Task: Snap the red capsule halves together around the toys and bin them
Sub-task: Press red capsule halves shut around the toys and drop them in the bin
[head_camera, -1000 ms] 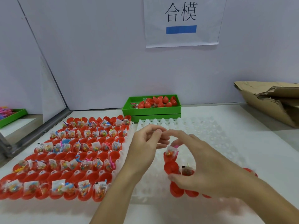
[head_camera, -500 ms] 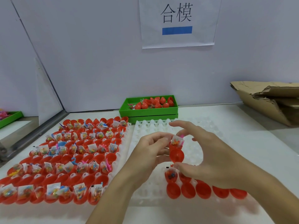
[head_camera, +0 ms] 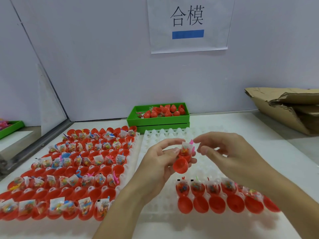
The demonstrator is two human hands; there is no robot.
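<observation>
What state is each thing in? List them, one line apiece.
held capsule: open, toy packet sticking out, lid half hanging below
left hand: grips the held capsule
right hand: beside the capsule, fingers loosely curled, holding nothing
near tray: mostly bare, one front row of open filled capsules
left tray: packed with open capsules
green bin: partly filled with closed capsules
cardboard box: torn open

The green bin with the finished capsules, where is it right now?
The green bin sits at the back of the table against the wall, centre of the head view, just behind the white tray.
</observation>
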